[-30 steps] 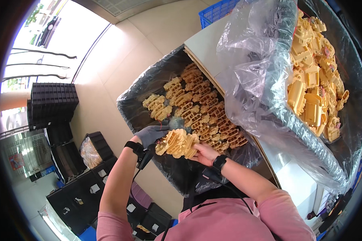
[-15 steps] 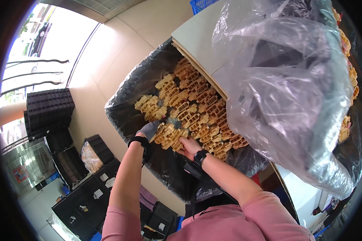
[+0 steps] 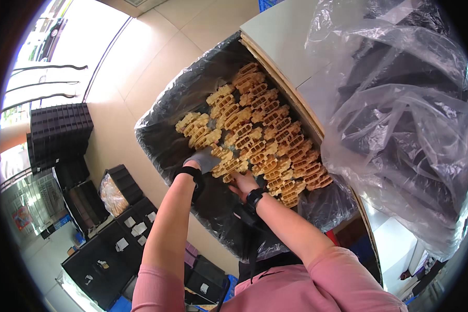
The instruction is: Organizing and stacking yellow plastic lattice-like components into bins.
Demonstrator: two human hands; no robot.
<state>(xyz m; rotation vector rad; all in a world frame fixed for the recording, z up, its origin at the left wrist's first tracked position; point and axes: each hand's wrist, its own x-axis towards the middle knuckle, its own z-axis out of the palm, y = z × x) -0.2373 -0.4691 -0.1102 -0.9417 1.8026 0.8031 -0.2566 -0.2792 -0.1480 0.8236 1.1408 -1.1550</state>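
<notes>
My left hand (image 3: 204, 159), in a grey glove with a black band at the wrist, is closed at the left end of a short row of tan, grid-like moulded pieces (image 3: 229, 167). My right hand (image 3: 243, 184), wearing a black watch, grips the other end, thumb on top. The row lies low at the near side of a large box lined with dark plastic film (image 3: 161, 114). Beyond it, more tan pieces (image 3: 265, 125) lie packed in slanting rows. Their exact kind is not plain. My left fingertips are partly hidden.
A pale board (image 3: 281, 44) borders the box on the right, with a heap of clear plastic film (image 3: 395, 119) over it. Stacked black crates (image 3: 62, 132) and black bins (image 3: 109, 260) stand at the left. A blue basket (image 3: 268, 4) shows at the top edge.
The held row has moved slightly right and away from me, down among the other pieces. Both hands moved with it, and the film at the right now sits farther right in view.
</notes>
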